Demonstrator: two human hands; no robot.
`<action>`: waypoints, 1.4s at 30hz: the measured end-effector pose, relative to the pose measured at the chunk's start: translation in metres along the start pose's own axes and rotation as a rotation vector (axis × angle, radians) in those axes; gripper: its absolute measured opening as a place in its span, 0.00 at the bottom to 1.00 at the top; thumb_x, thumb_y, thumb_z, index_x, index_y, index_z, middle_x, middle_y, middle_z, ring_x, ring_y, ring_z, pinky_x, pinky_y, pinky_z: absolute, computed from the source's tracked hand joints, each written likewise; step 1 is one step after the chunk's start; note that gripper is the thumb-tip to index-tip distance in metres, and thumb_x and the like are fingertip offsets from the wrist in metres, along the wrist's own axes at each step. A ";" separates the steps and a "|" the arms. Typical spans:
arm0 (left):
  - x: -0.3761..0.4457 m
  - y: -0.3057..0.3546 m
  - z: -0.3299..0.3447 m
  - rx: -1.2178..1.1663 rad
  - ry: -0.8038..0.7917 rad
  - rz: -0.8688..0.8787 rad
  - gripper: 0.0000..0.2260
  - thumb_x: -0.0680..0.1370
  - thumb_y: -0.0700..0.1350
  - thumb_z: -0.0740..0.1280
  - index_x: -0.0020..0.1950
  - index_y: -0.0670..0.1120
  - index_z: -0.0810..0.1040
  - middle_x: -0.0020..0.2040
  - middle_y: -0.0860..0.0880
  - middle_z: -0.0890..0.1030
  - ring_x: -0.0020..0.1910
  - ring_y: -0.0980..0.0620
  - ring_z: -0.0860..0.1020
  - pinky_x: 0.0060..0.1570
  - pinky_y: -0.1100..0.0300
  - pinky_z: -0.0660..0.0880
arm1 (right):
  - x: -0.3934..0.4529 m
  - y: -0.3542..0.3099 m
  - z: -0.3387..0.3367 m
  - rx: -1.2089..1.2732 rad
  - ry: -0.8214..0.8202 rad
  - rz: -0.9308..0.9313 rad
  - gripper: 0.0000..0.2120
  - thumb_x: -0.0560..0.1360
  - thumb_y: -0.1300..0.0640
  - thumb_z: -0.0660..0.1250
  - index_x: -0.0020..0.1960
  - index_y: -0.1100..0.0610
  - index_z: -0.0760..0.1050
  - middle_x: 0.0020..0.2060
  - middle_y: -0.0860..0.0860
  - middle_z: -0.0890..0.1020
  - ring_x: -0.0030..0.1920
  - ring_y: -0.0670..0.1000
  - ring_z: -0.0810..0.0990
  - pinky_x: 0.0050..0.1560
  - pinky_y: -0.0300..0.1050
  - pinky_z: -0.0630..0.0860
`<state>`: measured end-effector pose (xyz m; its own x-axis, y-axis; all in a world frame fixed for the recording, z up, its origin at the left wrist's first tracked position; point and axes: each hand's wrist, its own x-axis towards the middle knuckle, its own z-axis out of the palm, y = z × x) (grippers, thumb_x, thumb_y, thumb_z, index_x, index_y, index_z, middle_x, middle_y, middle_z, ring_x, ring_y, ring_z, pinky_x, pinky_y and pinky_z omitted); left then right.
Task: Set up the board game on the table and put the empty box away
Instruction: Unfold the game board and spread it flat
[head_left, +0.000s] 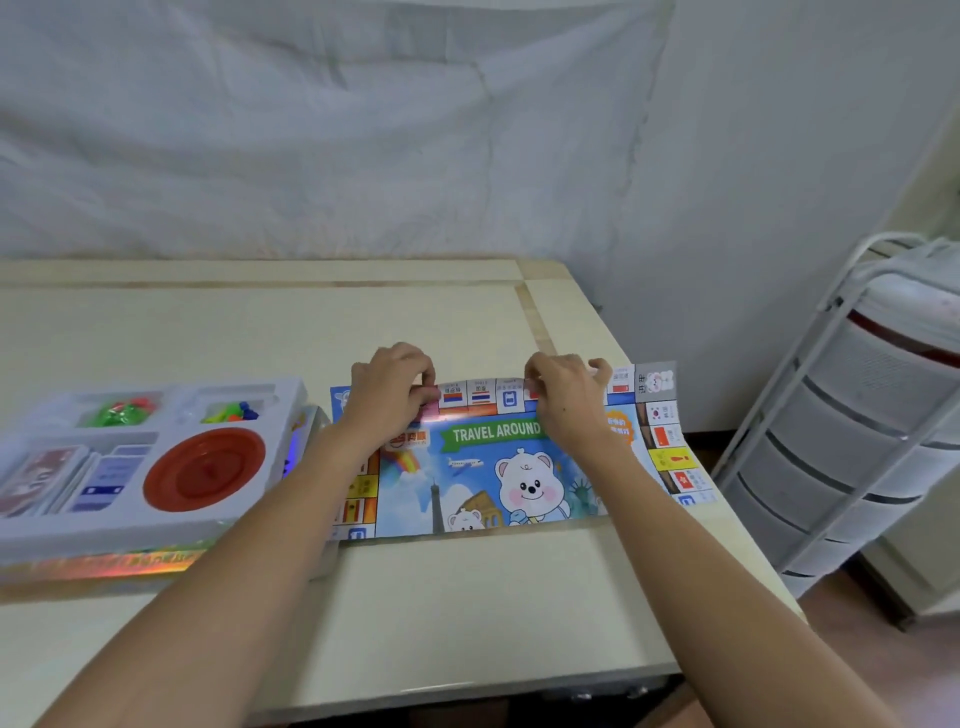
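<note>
- Left hand (392, 387) and right hand (566, 397): fingers curled, both pinching far edge of colourful folded paper game board (498, 462).
- Board lies flat near right edge of cream counter (415, 322).
- White plastic game tray (156, 525) with red round dish (205, 469) sits just left of board.
</note>
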<state>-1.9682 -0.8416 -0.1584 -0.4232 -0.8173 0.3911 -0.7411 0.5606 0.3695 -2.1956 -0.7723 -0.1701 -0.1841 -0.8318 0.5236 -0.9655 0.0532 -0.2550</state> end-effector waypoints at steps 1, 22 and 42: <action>0.002 0.007 -0.007 0.001 0.028 0.000 0.06 0.77 0.49 0.70 0.43 0.50 0.76 0.45 0.55 0.79 0.48 0.50 0.75 0.49 0.54 0.60 | 0.002 0.000 -0.009 -0.005 0.017 0.002 0.11 0.74 0.67 0.61 0.46 0.52 0.75 0.38 0.46 0.80 0.48 0.53 0.76 0.61 0.54 0.57; 0.013 0.147 -0.207 0.242 0.369 0.156 0.11 0.78 0.37 0.59 0.52 0.52 0.75 0.44 0.54 0.77 0.53 0.47 0.73 0.54 0.50 0.57 | 0.038 -0.074 -0.242 0.066 0.598 -0.079 0.11 0.70 0.57 0.56 0.40 0.53 0.78 0.36 0.46 0.81 0.43 0.51 0.73 0.54 0.50 0.56; 0.014 0.020 0.065 0.229 -0.508 -0.057 0.32 0.79 0.69 0.50 0.80 0.57 0.53 0.81 0.47 0.50 0.79 0.46 0.48 0.73 0.37 0.46 | 0.054 0.039 0.051 -0.165 -0.220 0.169 0.16 0.79 0.55 0.59 0.66 0.49 0.72 0.68 0.55 0.69 0.70 0.59 0.62 0.70 0.63 0.53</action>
<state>-2.0229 -0.8511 -0.2005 -0.5349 -0.8389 -0.1004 -0.8406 0.5165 0.1633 -2.2338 -0.8430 -0.1933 -0.3174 -0.9021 0.2922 -0.9448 0.2747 -0.1785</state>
